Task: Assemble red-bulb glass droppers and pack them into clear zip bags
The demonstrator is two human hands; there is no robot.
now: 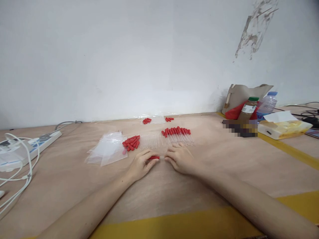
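My left hand (142,166) is closed on a red rubber bulb (155,157). Opposite it, my right hand (179,158) pinches a thin clear dropper tube (161,157), whose short visible part meets the bulb's end; how deep it sits inside I cannot tell. Just beyond my left hand lies a pile of loose red bulbs (131,142). A row of bare clear tubes (149,141) is laid out beside the pile. Past my right hand are several droppers (176,131), clear tubes with red bulbs on their far ends, side by side.
Clear plastic bags (107,149) lie left of the bulbs. More red bulbs (147,120) rest on plastic by the wall. At left is a power strip (32,147) with white cables (28,176). Bottles (248,109), a beige bag (243,94) and a tissue pack (284,125) stand at right.
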